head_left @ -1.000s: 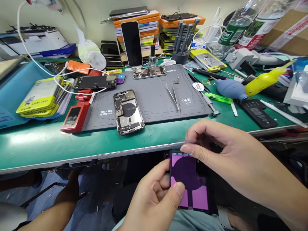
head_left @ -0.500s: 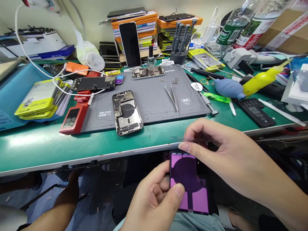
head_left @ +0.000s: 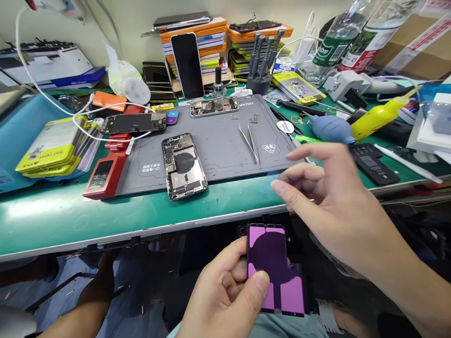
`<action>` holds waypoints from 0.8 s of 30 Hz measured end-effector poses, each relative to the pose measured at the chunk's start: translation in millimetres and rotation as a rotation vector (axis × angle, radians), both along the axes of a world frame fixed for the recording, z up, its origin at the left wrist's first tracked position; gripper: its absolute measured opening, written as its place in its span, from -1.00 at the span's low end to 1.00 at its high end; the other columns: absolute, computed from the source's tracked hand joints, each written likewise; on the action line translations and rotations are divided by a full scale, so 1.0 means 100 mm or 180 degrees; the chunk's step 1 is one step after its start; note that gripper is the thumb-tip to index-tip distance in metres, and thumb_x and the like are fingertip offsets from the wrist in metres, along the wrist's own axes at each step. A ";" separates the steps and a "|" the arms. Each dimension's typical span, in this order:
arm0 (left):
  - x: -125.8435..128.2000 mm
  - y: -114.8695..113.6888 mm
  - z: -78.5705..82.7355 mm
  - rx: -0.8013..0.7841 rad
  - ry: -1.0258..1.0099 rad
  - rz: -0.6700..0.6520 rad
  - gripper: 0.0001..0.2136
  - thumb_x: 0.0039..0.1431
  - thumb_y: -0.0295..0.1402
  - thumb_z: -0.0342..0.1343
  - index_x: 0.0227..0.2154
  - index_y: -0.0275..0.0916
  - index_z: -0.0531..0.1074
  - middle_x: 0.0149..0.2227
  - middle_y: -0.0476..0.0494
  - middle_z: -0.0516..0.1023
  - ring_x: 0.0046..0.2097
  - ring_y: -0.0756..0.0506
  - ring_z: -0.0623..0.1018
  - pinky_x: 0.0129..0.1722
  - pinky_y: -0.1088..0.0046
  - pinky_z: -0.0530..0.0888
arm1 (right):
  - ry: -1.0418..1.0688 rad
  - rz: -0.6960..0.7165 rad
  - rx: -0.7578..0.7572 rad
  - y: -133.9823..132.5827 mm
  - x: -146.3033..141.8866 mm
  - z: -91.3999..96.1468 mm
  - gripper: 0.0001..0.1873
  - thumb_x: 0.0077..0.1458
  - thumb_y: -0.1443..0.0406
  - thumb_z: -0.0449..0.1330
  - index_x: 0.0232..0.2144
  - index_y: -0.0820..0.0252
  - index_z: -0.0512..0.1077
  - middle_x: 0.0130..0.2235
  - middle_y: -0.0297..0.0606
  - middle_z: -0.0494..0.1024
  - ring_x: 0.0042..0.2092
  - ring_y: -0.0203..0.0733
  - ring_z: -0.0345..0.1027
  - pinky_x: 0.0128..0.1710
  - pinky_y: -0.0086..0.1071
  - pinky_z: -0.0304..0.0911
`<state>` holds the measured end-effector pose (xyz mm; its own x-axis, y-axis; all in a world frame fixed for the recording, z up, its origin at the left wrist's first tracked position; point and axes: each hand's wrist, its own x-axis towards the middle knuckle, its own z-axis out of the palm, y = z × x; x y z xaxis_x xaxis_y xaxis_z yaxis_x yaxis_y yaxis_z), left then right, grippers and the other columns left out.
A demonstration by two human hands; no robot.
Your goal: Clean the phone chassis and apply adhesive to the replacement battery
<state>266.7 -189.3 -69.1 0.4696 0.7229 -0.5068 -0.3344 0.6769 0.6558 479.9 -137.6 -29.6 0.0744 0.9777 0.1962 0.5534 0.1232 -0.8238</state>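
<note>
My left hand grips an L-shaped phone battery below the bench edge, thumb across its face. Its upper side carries purple adhesive patches around a dark round area. My right hand hovers above and to the right of the battery, fingers apart, touching neither battery nor bench. A faint bluish blur near its fingertips is too unclear to name. On the bench, an opened phone housing lies across the front edge of the grey mat. Tweezers rest on the mat, right of the housing.
A second opened phone lies at the mat's back. To the left are a phone screen, a red tool and battery packs. A blue blower, black battery and screwdriver stand sit right. Someone's leg shows lower left.
My right hand has opened from a pinch on a thin see-through strip and shifted up and to the right. The strip is no longer clearly visible. My left hand keeps the battery almost still.
</note>
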 end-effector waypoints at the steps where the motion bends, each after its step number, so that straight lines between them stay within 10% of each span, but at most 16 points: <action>1: 0.00 0.00 0.00 -0.0025 -0.0026 0.0004 -0.45 0.24 -0.02 0.57 0.18 -0.20 0.73 -0.01 -0.31 0.85 -0.01 -0.28 0.83 0.07 0.27 0.72 | -0.0107 0.0151 0.0065 0.00 0.03 0.00 -0.88 0.53 0.24 0.25 -0.12 -0.05 0.60 -0.21 -0.45 0.55 -0.25 -0.19 0.47 -0.22 -0.35 0.33; 6: 0.03 0.02 0.02 -0.0082 -0.0045 -0.0021 -0.37 0.16 0.04 0.61 0.16 -0.24 0.72 -0.10 -0.30 0.85 -0.10 -0.24 0.83 0.03 0.31 0.71 | -0.0016 0.1115 -0.0346 -0.04 0.07 0.07 -0.62 0.56 0.34 0.04 -0.21 -0.01 0.62 -0.09 -0.41 0.57 -0.07 -0.19 0.49 -0.10 -0.36 0.31; 12: 0.01 0.00 -0.02 -0.0110 -0.0005 -0.0010 -0.32 0.16 0.04 0.61 0.23 -0.24 0.68 -0.12 -0.29 0.84 -0.10 -0.25 0.82 0.02 0.27 0.71 | 0.0212 0.1096 -0.1114 -0.03 0.00 0.08 -0.64 0.46 0.01 0.47 -0.35 -0.01 0.58 -0.23 -0.50 0.56 -0.23 -0.24 0.45 -0.24 -0.38 0.33; 24: -0.01 -0.10 -0.14 0.0167 0.0337 -0.0076 -0.33 0.17 0.16 0.55 0.20 -0.16 0.73 -0.04 -0.27 0.83 -0.13 -0.14 0.77 -0.11 0.47 0.67 | 0.2113 0.1218 -0.2495 0.07 -0.01 -0.07 -0.41 0.25 -0.12 0.53 -0.44 0.13 0.38 -0.40 -0.44 0.35 -0.35 -0.21 0.12 -0.35 -0.37 0.04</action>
<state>265.8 -198.9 -83.4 0.4328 0.7390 -0.5162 -0.2457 0.6477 0.7212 478.9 -130.8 -36.9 -0.3996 0.7945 -0.4572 0.0074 -0.4960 -0.8683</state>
